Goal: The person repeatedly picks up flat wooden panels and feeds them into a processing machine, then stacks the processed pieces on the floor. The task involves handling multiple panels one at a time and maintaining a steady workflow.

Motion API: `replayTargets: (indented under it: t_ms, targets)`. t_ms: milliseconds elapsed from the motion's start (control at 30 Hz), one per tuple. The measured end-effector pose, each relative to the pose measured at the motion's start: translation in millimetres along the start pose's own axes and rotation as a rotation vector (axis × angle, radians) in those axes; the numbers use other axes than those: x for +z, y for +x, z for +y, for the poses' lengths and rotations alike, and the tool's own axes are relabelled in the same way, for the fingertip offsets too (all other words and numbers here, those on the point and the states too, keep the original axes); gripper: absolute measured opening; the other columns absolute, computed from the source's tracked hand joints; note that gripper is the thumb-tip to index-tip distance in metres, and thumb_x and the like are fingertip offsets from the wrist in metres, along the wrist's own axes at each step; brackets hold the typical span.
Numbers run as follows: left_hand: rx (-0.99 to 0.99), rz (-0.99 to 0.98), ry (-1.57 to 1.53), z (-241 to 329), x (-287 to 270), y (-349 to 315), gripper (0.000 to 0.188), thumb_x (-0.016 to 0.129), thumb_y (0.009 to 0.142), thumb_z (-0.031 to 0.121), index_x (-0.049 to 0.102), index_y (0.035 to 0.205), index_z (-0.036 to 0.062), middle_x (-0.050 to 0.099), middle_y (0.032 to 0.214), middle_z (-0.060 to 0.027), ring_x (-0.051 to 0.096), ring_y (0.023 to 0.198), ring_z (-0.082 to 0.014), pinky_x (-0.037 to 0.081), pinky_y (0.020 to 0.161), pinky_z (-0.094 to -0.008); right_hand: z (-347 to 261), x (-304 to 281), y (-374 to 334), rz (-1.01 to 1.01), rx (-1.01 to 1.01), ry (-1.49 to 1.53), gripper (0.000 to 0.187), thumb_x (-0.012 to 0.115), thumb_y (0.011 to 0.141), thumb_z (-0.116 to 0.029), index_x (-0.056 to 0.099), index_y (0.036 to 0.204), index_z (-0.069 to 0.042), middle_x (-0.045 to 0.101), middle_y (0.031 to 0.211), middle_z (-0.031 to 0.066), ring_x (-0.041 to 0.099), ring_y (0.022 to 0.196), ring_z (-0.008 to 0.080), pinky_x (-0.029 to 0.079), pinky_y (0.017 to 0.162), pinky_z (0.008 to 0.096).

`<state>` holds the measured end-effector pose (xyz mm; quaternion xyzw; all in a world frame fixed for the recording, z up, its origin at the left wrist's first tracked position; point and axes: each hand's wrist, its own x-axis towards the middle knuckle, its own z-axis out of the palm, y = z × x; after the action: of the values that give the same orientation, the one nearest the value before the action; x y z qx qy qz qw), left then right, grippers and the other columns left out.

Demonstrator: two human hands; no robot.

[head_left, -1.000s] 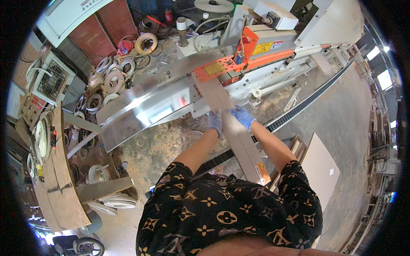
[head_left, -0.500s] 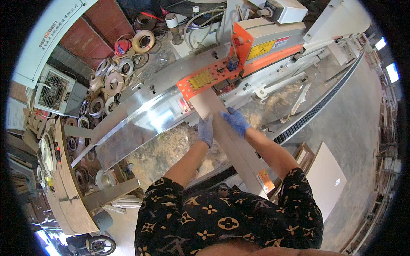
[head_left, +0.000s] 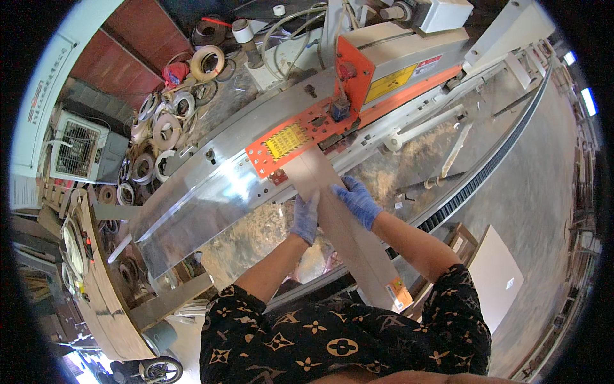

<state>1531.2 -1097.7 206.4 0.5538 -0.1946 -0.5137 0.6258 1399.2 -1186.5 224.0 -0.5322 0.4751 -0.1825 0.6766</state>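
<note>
A long, narrow beige-grey board (head_left: 348, 224) runs from in front of my body to the machine. Its far end meets the front edge of an orange metal plate (head_left: 300, 142) on the machine; whether it goes beneath is hard to see. My left hand (head_left: 306, 219), in a blue glove, grips the board's left edge, thumb on top. Also gloved in blue, my right hand (head_left: 358, 202) clasps the right edge a little farther out, its fingers partly hidden. An orange-and-white label (head_left: 399, 293) sits on the board's near end.
A shiny metal table (head_left: 211, 198) spreads left of the plate. Behind the plate stands a grey machine housing (head_left: 409, 64). A black roller track (head_left: 476, 176) curves away on the right, with a pale panel (head_left: 495, 278) leaning nearby. Several tape rolls (head_left: 167, 131) lie at the left.
The board's far end has shifted right along the orange plate, and both hands have moved with it, still holding on. The whole view has turned slightly.
</note>
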Motion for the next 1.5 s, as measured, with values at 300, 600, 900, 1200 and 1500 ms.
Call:
replayTargets:
  t_ms: [300,600,900,1200,1500]
  targets:
    - [-0.103,-0.002,-0.099,-11,29,13,0.041,0.058,0.089,0.027,0.048,0.122,0.0056,0.054,0.117,-0.0076,0.052,0.104,-0.0182,0.045,0.085,-0.0306,-12,-28,6,0.042,0.003,0.096,0.043,0.062,0.085,-0.027,0.055,0.113,0.005,0.062,0.106,0.0153,0.056,0.093,0.0192,0.045,0.082,0.0307]
    - [-0.065,-0.056,-0.059,-14,71,32,0.043,0.058,0.089,0.026,0.046,0.122,0.0021,0.053,0.117,-0.0085,0.049,0.107,-0.0178,0.040,0.091,-0.0314,-26,-73,14,0.077,0.031,-0.014,0.043,0.062,0.085,-0.023,0.054,0.115,0.007,0.062,0.104,0.0126,0.056,0.090,0.0163,0.046,0.079,0.0292]
    - [0.045,-0.111,0.017,-37,130,76,0.043,0.057,0.089,0.025,0.043,0.127,0.0102,0.055,0.115,-0.0024,0.054,0.099,-0.0184,0.046,0.083,-0.0319,-23,-141,40,0.084,-0.008,0.136,0.047,0.064,0.083,-0.024,0.053,0.117,0.007,0.063,0.103,0.0139,0.058,0.085,0.0204,0.048,0.076,0.0313]
    - [0.168,-0.434,0.841,-56,176,126,0.049,0.053,0.088,0.032,0.042,0.126,0.0019,0.050,0.119,-0.0111,0.049,0.103,-0.0236,0.041,0.090,-0.0345,-75,-157,-34,0.971,-0.418,-0.931,0.055,0.062,0.071,-0.051,0.062,0.106,-0.008,0.066,0.098,0.0168,0.063,0.093,0.0324,0.049,0.082,0.0396]
    - [0.311,-1.034,0.905,-38,56,-105,0.069,0.066,0.075,0.018,0.035,0.133,-0.0020,0.040,0.132,-0.0198,0.042,0.121,-0.0298,0.034,0.101,-0.0385,125,-39,-389,1.176,-0.361,-0.819,0.026,0.060,0.081,-0.029,0.065,0.101,-0.013,0.064,0.097,0.0090,0.059,0.092,0.0265,0.039,0.090,0.0409]
